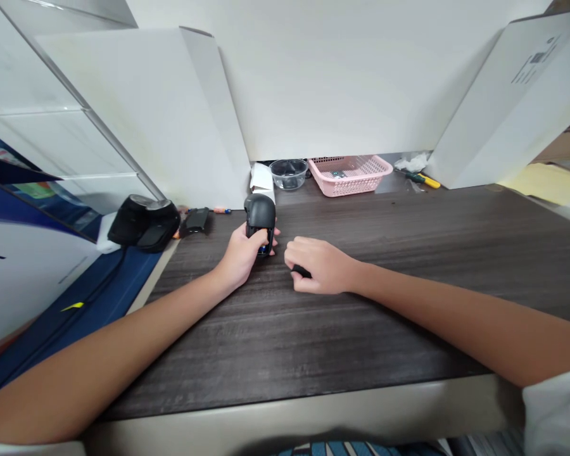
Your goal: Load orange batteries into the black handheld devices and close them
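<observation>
with the dark, wood-grained tabletop (247,354) read as a clock face, a glossy black twin-topped object (145,223) lies off its edge toward 10 o'clock, near a smooth black piece (197,220) and an orange-and-blue cylinder (221,210). nearer the centre, toward 10 o'clock, the left hand (240,254) grasps a rounded black device (260,212); the thumb presses over its open recess, other fingertips show along its 3 o'clock side, and its matte domed end projects beyond the fingers toward 12 o'clock. a white box (262,179) with creased flaps and a clear, round-rimmed plastic bowl (289,173) lie toward 11 o'clock. toward 12 o'clock from the centre, the right hand (323,265) is clenched around a small black part (301,271), which shows between the curled fingers and thumb at the fist's 8 o'clock side. a pink, perforated rectangular basket (351,184) lies toward 12 o'clock at the far edge; toward 1 o'clock lie a yellow-and-green handled tool (427,180) and crumpled translucent plastic (414,163).
</observation>
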`<action>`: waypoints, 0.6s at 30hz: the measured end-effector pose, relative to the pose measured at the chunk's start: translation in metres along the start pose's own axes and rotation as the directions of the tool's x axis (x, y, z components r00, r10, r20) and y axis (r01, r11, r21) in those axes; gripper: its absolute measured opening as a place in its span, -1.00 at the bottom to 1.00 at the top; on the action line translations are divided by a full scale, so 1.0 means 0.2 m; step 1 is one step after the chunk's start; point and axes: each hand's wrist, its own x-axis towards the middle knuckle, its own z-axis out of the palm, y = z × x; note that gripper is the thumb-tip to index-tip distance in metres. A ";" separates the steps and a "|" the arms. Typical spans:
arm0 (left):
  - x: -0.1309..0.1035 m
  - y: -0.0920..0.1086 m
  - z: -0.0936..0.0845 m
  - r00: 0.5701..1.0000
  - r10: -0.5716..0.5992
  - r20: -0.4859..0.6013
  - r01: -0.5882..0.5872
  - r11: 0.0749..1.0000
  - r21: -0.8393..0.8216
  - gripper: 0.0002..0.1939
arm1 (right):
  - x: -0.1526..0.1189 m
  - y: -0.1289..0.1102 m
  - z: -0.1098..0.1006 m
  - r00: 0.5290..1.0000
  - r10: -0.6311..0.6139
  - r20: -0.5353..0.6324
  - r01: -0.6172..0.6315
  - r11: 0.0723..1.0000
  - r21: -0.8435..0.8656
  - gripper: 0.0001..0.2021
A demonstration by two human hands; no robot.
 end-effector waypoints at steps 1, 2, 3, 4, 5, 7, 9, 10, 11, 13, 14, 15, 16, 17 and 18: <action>0.00 0.00 0.00 1.000 0.017 -0.005 -0.017 1.000 0.025 -0.64 | 0.00 0.02 0.00 0.999 0.042 -0.020 -0.042 0.999 -0.004 -0.95; 0.00 0.00 0.00 1.000 0.029 -0.008 -0.029 0.999 0.046 -0.65 | 0.00 0.04 0.00 0.995 0.090 -0.036 -0.091 0.996 -0.006 -0.95; -0.01 -0.01 0.00 0.999 0.031 -0.007 -0.031 0.998 0.061 -0.67 | 0.00 0.05 0.00 0.989 0.138 -0.048 -0.138 0.990 -0.006 -0.96; -0.01 -0.01 0.01 1.000 0.024 -0.004 -0.024 0.997 0.068 -0.69 | 0.00 0.06 0.01 0.983 0.177 -0.055 -0.177 0.984 -0.001 -0.97; -0.01 0.00 0.01 1.000 0.014 -0.005 -0.014 0.997 0.070 -0.71 | 0.00 0.07 0.01 0.977 0.205 -0.056 -0.205 0.979 0.005 -0.97; -0.02 0.00 0.01 1.000 -0.006 -0.015 0.007 0.998 0.070 -0.72 | 0.00 0.07 0.01 0.972 0.228 -0.055 -0.228 0.974 0.013 -0.98; -0.02 0.01 0.01 1.000 -0.020 -0.024 0.021 0.997 0.070 -0.72 | 0.00 0.07 0.02 0.973 0.223 -0.057 -0.222 0.975 0.023 -0.96; -0.02 0.01 0.01 0.999 -0.025 -0.029 0.027 0.997 0.068 -0.71 | 0.00 0.07 0.02 0.973 0.221 -0.062 -0.219 0.975 0.031 -0.96; -0.02 0.01 0.01 0.999 -0.028 -0.032 0.030 0.997 0.065 -0.71 | 0.00 0.07 0.01 0.973 0.222 -0.065 -0.219 0.975 0.041 -0.95; -0.02 0.01 0.01 0.999 -0.026 -0.027 0.028 0.997 0.066 -0.71 | 0.00 0.07 0.01 0.970 0.232 -0.066 -0.229 0.972 0.060 -0.95; -0.01 0.00 0.01 1.000 -0.022 -0.018 0.023 0.997 0.070 -0.72 | 0.00 0.07 0.01 0.969 0.240 -0.063 -0.236 0.970 0.065 -0.95; -0.02 0.00 0.01 1.000 -0.016 -0.007 0.016 0.997 0.075 -0.72 | 0.00 0.07 0.01 0.967 0.246 -0.059 -0.243 0.968 0.066 -0.95; -0.02 0.00 0.01 1.000 -0.009 0.004 0.009 0.997 0.083 -0.72 | 0.00 0.08 0.01 0.966 0.252 -0.056 -0.249 0.966 0.067 -0.95; -0.02 0.00 0.01 1.000 -0.004 0.014 0.003 0.996 0.090 -0.73 | 0.00 0.08 0.01 0.965 0.256 -0.054 -0.253 0.965 0.066 -0.95; -0.02 -0.01 0.01 1.000 -0.001 0.021 -0.001 0.995 0.098 -0.73 | 0.00 0.08 0.01 0.964 0.259 -0.052 -0.256 0.965 0.064 -0.95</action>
